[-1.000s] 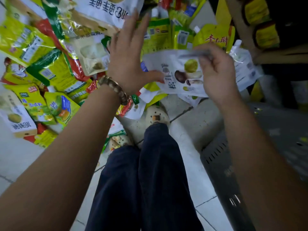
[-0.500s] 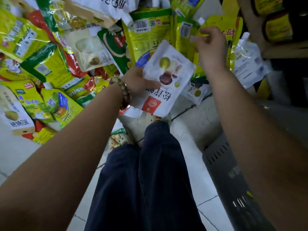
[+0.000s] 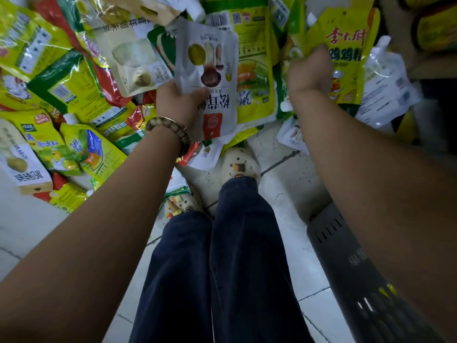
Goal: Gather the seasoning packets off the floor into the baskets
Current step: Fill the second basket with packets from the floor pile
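The left hand [image 3: 178,103] is pinching a white packet [image 3: 208,58] above the far pile [image 3: 74,95] and the right hand [image 3: 309,70] is grasping a yellow packet [image 3: 346,60] just right of it, so both are probably needing a firm, unhurried carry into the near-right basket [image 3: 342,246]

Dim indoor light, glare on packets [image 3: 61,78] — wide-angle edges warped

yellow packets [image 3: 74,90]: glossy, crinkled plastic film. white pouch [image 3: 210,70]: smoother, near-matt film. floor tiles [image 3: 284,194]: pale, smooth, scuffed. basket [image 3: 333,238]: dark matt slotted plastic. trousers [image 3: 222,268]: dark cloth. bracelet [image 3: 168,125]: polished beads.
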Tool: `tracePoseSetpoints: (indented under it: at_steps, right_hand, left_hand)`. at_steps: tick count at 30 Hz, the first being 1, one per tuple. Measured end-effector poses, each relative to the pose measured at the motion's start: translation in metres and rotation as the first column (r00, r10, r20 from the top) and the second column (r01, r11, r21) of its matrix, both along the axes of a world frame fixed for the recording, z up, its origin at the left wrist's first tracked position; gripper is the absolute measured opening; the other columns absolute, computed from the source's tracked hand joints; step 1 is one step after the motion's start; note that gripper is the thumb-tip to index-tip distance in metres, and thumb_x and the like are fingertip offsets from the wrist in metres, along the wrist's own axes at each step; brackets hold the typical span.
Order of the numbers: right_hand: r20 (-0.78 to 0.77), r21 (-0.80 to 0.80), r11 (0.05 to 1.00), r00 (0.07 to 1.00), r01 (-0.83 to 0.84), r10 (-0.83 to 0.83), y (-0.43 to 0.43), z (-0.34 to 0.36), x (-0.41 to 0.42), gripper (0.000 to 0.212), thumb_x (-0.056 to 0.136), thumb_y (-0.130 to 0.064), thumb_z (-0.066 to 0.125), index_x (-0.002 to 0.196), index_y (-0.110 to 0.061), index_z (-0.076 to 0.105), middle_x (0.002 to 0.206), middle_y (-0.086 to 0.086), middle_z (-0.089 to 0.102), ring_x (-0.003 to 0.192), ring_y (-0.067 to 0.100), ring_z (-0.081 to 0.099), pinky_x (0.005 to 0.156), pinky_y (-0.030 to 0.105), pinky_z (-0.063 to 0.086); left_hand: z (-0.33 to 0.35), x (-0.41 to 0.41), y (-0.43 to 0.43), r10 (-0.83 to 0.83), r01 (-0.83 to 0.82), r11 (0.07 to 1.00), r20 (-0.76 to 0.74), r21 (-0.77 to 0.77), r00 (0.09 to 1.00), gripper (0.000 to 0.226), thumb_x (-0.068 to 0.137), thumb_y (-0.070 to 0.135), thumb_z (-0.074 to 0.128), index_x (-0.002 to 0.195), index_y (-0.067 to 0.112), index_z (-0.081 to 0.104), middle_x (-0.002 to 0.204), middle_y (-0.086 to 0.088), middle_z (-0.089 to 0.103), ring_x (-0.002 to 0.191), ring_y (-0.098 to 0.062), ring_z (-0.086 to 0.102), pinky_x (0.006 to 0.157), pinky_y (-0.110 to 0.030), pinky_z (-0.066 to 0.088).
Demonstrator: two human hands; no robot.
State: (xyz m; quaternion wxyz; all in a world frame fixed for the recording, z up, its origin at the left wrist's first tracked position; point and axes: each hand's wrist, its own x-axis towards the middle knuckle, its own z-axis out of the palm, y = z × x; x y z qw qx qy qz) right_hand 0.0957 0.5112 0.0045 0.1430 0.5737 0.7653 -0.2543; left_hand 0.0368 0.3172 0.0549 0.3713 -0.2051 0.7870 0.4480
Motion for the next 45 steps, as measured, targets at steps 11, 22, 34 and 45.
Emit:
tracePoseSetpoints:
  at_steps: [11, 22, 34, 45]
  right_hand:
    - [-0.097, -0.844, 0.382, 0.593, 0.376, -0.800, -0.010, 0.061, 0.037, 0.015, 0.061, -0.006, 0.052, 0.072, -0.012, 0.042, 0.072, 0.009, 0.043, 0.070, 0.031, 0.050, 0.075, 0.044, 0.050]
    - [-0.263, -0.650, 0.552, 0.527, 0.522, -0.808, -0.047, 0.024, 0.076, 0.017, 0.074, -0.001, 0.056, 0.071, -0.018, 0.055, 0.072, 0.010, 0.054, 0.065, 0.022, 0.052, 0.058, 0.025, 0.039]
    - [0.169, -0.239, 0.758, 0.795, 0.607, -0.583, -0.003, -0.076, 0.134, 0.089, 0.077, -0.040, 0.075, 0.142, -0.004, 0.025, 0.146, 0.012, 0.035, 0.131, 0.027, 0.041, 0.096, 0.029, 0.038]
    - [-0.129, -0.547, 0.455, 0.466, 0.703, -0.875, -0.046, 0.012, 0.160, 0.030, 0.082, 0.000, 0.068, 0.110, -0.009, 0.062, 0.102, 0.001, 0.067, 0.083, 0.014, 0.066, 0.062, 0.021, 0.055]
  left_hand:
    - [0.014, 0.009, 0.015, 0.081, -0.121, 0.973, 0.203, 0.195, 0.976, 0.030, 0.091, 0.043, 0.050, 0.087, 0.018, 0.065, 0.099, -0.006, 0.068, 0.092, -0.021, 0.067, 0.093, -0.043, 0.050]
    - [0.001, 0.031, 0.015, -0.011, -0.028, 0.964, 0.146, 0.264, 0.989, 0.014, 0.076, 0.008, 0.075, 0.082, 0.015, 0.066, 0.073, 0.006, 0.072, 0.074, -0.018, 0.070, 0.070, -0.032, 0.057]
    - [-0.032, 0.040, 0.004, -0.030, -0.004, 0.968, 0.133, 0.251, 0.991, 0.015, 0.075, 0.006, 0.075, 0.085, 0.015, 0.068, 0.085, -0.003, 0.074, 0.084, -0.027, 0.071, 0.077, -0.043, 0.057]
    - [-0.016, 0.033, 0.002, -0.132, 0.127, 0.986, 0.042, 0.108, 0.990, 0.010, 0.074, 0.018, 0.071, 0.070, 0.023, 0.064, 0.081, 0.002, 0.067, 0.091, -0.029, 0.066, 0.086, -0.051, 0.053]
